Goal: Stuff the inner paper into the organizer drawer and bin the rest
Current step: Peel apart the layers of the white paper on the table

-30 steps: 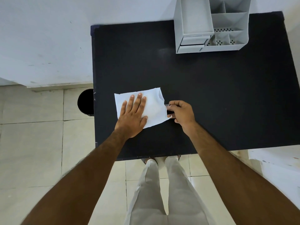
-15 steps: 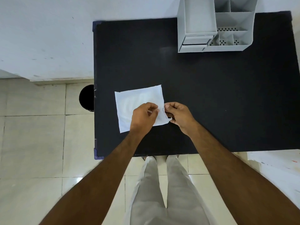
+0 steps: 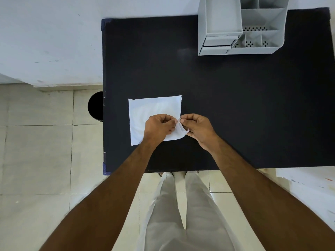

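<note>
A white square paper packet (image 3: 154, 110) lies flat on the black table (image 3: 226, 105), near its front left. My left hand (image 3: 159, 126) and my right hand (image 3: 197, 127) both pinch the packet's right edge, fingertips almost touching, and that edge is lifted and curled up between them. The grey organizer (image 3: 241, 28) stands at the table's back right; its small drawer (image 3: 217, 42) sits low on the organizer's left front. A black round bin (image 3: 95, 105) stands on the floor just left of the table, partly hidden by the table's edge.
A white wall runs behind and to the left of the table. Pale floor tiles lie on the left. My legs stand against the table's front edge. A white surface (image 3: 308, 182) shows at the lower right.
My left hand lifted off the packet, where it lay flat, and curled to pinch the right edge beside my right hand. That edge has risen off the table.
</note>
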